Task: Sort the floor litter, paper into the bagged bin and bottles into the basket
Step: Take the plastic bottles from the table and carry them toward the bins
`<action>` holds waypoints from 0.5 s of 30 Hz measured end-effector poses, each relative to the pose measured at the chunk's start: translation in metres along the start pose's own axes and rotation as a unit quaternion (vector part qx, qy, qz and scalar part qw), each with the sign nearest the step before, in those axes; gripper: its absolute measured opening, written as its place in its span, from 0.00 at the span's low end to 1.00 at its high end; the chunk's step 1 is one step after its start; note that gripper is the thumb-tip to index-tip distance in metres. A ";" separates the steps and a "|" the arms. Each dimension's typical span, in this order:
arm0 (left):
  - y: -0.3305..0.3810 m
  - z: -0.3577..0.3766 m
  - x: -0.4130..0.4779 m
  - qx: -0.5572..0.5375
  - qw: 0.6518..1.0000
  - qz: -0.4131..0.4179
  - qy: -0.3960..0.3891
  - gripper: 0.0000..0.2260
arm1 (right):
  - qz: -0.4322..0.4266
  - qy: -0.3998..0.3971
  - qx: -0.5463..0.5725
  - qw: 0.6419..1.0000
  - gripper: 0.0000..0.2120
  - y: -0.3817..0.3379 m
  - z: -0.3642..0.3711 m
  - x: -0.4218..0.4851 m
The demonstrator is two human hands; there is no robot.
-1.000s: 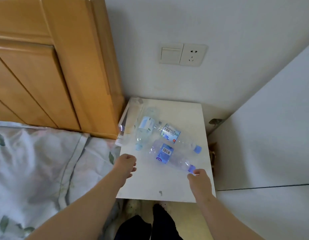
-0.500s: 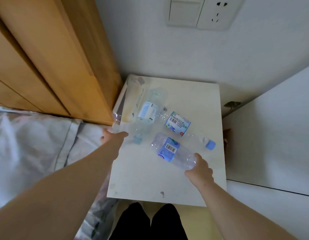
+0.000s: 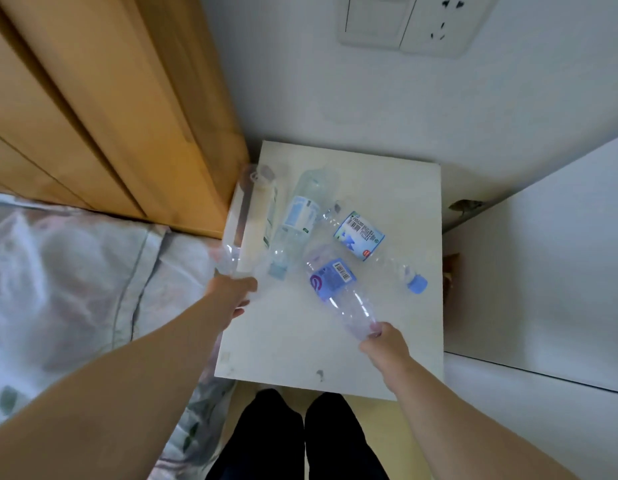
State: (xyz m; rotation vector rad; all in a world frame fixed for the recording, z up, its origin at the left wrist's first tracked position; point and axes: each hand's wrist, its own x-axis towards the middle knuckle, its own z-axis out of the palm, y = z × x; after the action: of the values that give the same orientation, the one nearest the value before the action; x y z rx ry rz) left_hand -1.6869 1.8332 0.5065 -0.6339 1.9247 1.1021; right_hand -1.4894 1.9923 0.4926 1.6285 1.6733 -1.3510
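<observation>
Now | white table (image 3: 283, 341) beside bed (image 3: 75, 271), against wall (image 3: 335, 98) | left fingers (image 3: 245, 283) grip clear bottle (image 3: 252, 216) | right fingers (image 3: 376, 329) grip purple-label bottle (image 3: 331, 278)

Four clear plastic bottles (image 3: 298, 216) cluster on white tabletop (image 3: 293, 344).

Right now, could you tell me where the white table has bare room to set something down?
The near strip of the table, between the left hand and right hand, is bare, as is the far right corner by the wall. The left and middle are crowded with four bottles.
</observation>
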 end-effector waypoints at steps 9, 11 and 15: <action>-0.053 -0.007 -0.067 -0.064 0.994 -0.036 0.076 0.07 | 0.041 -0.126 0.095 0.987 0.12 0.017 -0.018 -0.033; -0.074 0.000 -0.087 -0.095 0.990 -0.048 0.092 0.06 | 0.020 -0.132 0.056 0.989 0.11 0.023 -0.029 -0.037; -0.112 0.007 -0.119 -0.203 0.969 -0.077 0.117 0.06 | -0.036 -0.124 -0.029 0.991 0.08 0.032 -0.044 -0.049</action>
State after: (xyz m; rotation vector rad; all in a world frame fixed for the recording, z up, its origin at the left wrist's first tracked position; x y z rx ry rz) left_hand -1.5367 1.7875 0.5527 -1.1651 1.8142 1.3836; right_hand -1.4361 2.0000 0.5416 1.3192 1.6188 -1.4588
